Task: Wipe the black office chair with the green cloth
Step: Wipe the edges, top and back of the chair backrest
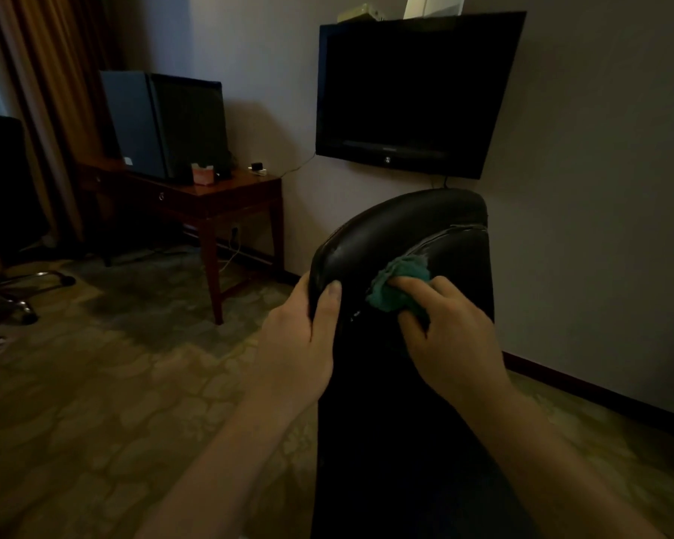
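The black office chair [397, 235] fills the lower middle of the head view, its leather backrest rising toward the wall. My left hand [302, 344] grips the backrest's left edge, thumb on the front face. My right hand [448, 336] is shut on the crumpled green cloth [395, 284] and presses it against the upper backrest, just below a curved seam. The chair's seat and base are hidden in the dark below my arms.
A wall-mounted television [413, 95] hangs just beyond the chair. A wooden desk [195, 200] with a dark mini fridge [164, 122] stands at the left. Another office chair [4, 212] is at the far left by the curtain. Patterned carpet [113, 383] lies between.
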Demonstrator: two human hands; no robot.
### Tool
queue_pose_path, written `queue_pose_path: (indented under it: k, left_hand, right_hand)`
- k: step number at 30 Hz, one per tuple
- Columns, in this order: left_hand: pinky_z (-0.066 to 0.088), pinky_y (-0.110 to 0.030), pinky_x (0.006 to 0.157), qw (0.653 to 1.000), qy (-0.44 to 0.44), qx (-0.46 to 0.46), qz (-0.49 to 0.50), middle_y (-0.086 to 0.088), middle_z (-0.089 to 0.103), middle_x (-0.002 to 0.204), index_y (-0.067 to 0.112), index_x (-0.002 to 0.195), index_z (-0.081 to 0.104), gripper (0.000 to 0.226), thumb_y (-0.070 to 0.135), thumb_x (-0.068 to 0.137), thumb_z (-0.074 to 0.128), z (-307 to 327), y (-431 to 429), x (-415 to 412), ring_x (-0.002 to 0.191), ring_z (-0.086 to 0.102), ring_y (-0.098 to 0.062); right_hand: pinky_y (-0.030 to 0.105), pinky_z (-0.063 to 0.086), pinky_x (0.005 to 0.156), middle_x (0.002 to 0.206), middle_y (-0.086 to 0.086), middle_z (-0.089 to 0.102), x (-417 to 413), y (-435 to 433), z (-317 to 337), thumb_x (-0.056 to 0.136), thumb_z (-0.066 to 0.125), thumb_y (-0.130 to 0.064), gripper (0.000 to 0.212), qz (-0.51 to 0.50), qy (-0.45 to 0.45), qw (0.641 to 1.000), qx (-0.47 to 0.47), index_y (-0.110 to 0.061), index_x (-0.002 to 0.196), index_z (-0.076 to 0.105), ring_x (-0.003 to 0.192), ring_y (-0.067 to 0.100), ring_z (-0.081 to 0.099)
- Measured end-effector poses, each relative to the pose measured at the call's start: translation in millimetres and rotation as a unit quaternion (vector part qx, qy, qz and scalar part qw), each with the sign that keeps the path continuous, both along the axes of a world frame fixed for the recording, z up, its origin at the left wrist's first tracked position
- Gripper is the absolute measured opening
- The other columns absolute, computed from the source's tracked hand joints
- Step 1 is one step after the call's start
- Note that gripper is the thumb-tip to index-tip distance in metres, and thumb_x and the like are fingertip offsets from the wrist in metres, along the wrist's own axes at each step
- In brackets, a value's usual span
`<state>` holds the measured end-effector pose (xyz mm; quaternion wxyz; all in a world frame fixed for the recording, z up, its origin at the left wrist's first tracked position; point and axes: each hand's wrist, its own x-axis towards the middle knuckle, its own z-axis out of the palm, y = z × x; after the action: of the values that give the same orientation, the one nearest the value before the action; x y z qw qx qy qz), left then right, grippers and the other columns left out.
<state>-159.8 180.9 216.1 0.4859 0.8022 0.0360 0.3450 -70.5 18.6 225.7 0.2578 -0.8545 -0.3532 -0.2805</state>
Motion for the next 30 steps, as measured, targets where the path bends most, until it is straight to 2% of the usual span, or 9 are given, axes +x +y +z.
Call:
queue_pose_path:
  k: [2,7,12,17,19,21,23,27,30]
  left_hand:
    - [0.051,-0.026,0.058,1.000,-0.002,-0.005,-0.003,0.011,0.069,0.082,0.035,0.129,0.056,0.039,0.050,0.101,0.035,0,0,2,0.070,0.066,-0.004]
    - [0.056,-0.029,0.079,1.000,-0.013,-0.012,0.000,0.018,0.069,0.101,0.040,0.128,0.055,0.035,0.052,0.102,0.035,-2,2,5,0.093,0.065,0.004]
    - [0.057,-0.041,0.075,1.000,0.004,-0.013,-0.011,0.012,0.070,0.094,0.039,0.132,0.054,0.041,0.055,0.100,0.033,3,3,5,0.082,0.067,-0.004]
    - [0.052,-0.020,0.076,0.998,0.036,-0.023,-0.044,0.014,0.068,0.102,0.051,0.115,0.050,0.019,0.047,0.104,0.035,13,7,13,0.089,0.062,0.007]
    - [0.049,-0.019,0.079,0.997,0.056,-0.021,-0.052,0.015,0.065,0.107,0.047,0.124,0.050,0.023,0.043,0.105,0.037,21,10,17,0.091,0.061,0.008]
    - [0.051,-0.023,0.085,0.997,0.065,0.005,-0.038,0.016,0.061,0.111,0.040,0.141,0.040,0.036,0.039,0.105,0.039,31,12,23,0.095,0.060,0.006]
    - [0.054,-0.031,0.088,0.996,0.072,0.053,-0.006,0.014,0.060,0.111,0.038,0.145,0.035,0.042,0.040,0.104,0.039,44,15,31,0.095,0.061,-0.001]
    - [0.052,-0.041,0.090,0.979,0.114,0.158,0.066,0.000,0.065,0.112,0.025,0.128,0.056,0.042,0.052,0.103,0.036,70,17,58,0.101,0.062,-0.021]
    - [0.051,-0.039,0.076,0.965,0.094,0.217,0.111,-0.005,0.067,0.097,0.016,0.113,0.061,0.038,0.044,0.105,0.035,69,13,69,0.087,0.064,-0.026]
  right_hand:
    - [0.008,0.034,0.069,0.115,-0.006,0.054,-6,1,2,0.092,0.054,-0.030,0.043,0.004,-0.008,1.000,0.006,-0.030,0.135,0.052,0.083,0.000,0.045]
    - [0.027,0.054,0.064,0.111,0.001,0.059,-30,19,-1,0.088,0.051,-0.032,0.042,0.050,-0.043,0.998,-0.007,-0.022,0.129,0.057,0.079,0.014,0.061]
    - [0.017,0.041,0.065,0.109,-0.002,0.057,-3,11,-9,0.090,0.061,-0.023,0.042,0.023,-0.024,0.999,0.014,-0.025,0.131,0.056,0.075,0.009,0.054]
    - [0.022,0.045,0.069,0.119,0.000,0.056,6,10,-4,0.092,0.057,-0.025,0.045,-0.020,-0.012,0.999,0.030,-0.025,0.137,0.052,0.088,0.018,0.061]
    - [0.024,0.050,0.069,0.117,0.001,0.057,-2,13,-5,0.092,0.056,-0.025,0.044,-0.003,-0.028,0.999,0.027,-0.024,0.136,0.053,0.086,0.016,0.061]
    - [0.031,0.056,0.063,0.113,0.003,0.059,-9,19,-9,0.089,0.055,-0.026,0.044,0.012,-0.044,0.999,0.010,-0.022,0.133,0.055,0.080,0.020,0.063]
    - [0.031,0.056,0.059,0.111,0.005,0.060,-9,23,-9,0.085,0.056,-0.027,0.047,0.015,-0.047,0.999,-0.001,-0.021,0.132,0.057,0.076,0.022,0.064]
    - [0.026,0.050,0.057,0.108,0.004,0.060,7,20,-7,0.085,0.060,-0.027,0.044,0.010,-0.062,0.998,-0.028,-0.021,0.129,0.060,0.072,0.020,0.063]
    - [0.029,0.056,0.064,0.113,0.002,0.059,21,15,-7,0.089,0.063,-0.025,0.045,-0.001,-0.045,0.999,-0.026,-0.023,0.133,0.056,0.079,0.019,0.064]
